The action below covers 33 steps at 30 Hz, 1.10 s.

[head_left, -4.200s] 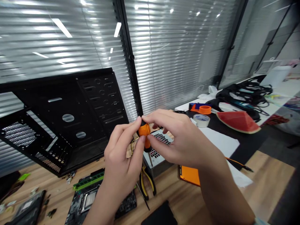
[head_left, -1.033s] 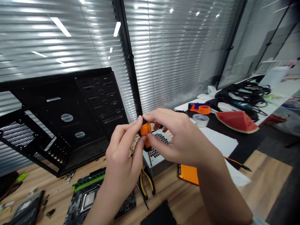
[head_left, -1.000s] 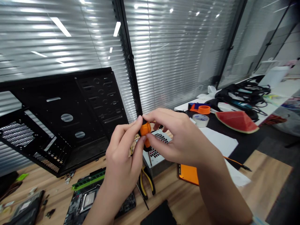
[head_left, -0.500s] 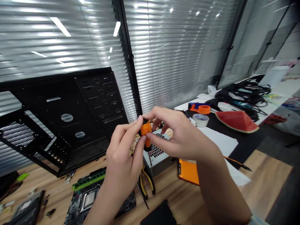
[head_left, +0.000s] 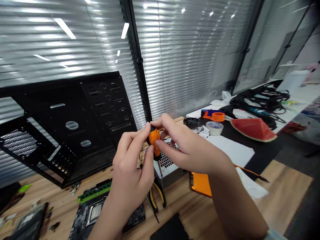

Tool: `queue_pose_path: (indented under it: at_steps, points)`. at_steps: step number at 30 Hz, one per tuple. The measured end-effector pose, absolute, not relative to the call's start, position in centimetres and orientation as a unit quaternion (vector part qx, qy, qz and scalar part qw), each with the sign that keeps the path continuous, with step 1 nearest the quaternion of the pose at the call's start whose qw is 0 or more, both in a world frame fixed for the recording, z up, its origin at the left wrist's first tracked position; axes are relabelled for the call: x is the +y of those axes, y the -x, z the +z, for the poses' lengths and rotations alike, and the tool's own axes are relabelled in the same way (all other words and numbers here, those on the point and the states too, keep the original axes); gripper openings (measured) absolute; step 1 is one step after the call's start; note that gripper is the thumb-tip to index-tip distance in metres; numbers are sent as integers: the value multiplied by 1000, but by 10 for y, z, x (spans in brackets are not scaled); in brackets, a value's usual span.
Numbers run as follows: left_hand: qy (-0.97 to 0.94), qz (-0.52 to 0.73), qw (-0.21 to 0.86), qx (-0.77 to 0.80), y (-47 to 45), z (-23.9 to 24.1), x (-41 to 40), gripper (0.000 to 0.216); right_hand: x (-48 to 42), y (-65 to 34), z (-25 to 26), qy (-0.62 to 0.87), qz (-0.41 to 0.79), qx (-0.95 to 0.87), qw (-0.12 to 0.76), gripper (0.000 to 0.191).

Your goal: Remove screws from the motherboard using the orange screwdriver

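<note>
An orange and black screwdriver (head_left: pixel 155 137) is held up between both hands, its thin shaft pointing down over the grey power supply (head_left: pixel 168 166) with a perforated top. My left hand (head_left: pixel 132 160) pinches the handle from the left, index finger at its black top end and thumb lower down. From the right, my right hand (head_left: pixel 181 141) has its thumb and fingers closed on the same handle. Whether the shaft's tip touches the power supply's surface or hangs in front of it I cannot tell. The hands hide part of the power supply.
A black computer case (head_left: pixel 100 116) stands at the left. Before me lie a motherboard (head_left: pixel 87 213), yellow-black pliers (head_left: pixel 157 198) and an orange drive (head_left: pixel 200 183). A fan (head_left: pixel 191 122), tape roll (head_left: pixel 214 127) and watermelon-slice-shaped object (head_left: pixel 253 128) are on the right.
My right hand has shifted slightly left and its grip on the handle has turned a little. The fan behind it shows more now. My left hand stays nearly in place.
</note>
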<state>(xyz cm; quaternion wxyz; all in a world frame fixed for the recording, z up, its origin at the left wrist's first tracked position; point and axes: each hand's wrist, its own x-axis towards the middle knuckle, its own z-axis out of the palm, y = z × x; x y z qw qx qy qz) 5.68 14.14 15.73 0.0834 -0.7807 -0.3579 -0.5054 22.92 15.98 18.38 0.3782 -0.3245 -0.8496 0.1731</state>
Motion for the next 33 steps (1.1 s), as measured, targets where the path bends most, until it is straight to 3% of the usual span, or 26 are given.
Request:
queue_pose_path:
  at_steps: [33]
  points:
    - [779,-506,102,-355,-57,157,139,50,168,-234,182,271,344,-819,372,21]
